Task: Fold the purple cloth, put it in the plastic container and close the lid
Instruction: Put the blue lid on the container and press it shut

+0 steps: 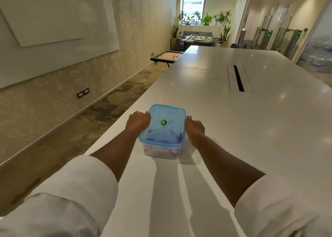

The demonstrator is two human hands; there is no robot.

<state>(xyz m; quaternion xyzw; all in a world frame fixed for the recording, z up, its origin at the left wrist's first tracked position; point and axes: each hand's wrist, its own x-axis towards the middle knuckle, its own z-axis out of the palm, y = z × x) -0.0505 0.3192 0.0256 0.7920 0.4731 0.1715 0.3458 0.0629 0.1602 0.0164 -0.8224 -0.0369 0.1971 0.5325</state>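
I have the plastic container (160,149) on the desk (233,125), directly ahead between my 2 hands, long axis running away from me. The blue lid (162,126) sits on top; the purple cloth (170,153) shows through the wall. My left hand (138,122) and right hand (194,130) are curled against opposite lid edges, equally near. Seating appears complete; I cannot confirm every edge.

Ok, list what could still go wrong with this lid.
1. The container sits near the table's left edge; uneven pressing might slide it off.
2. The left hand and right hand press only the lid's sides, so a corner may stay unsealed.
3. The cloth shows near the rim and could get pinched.
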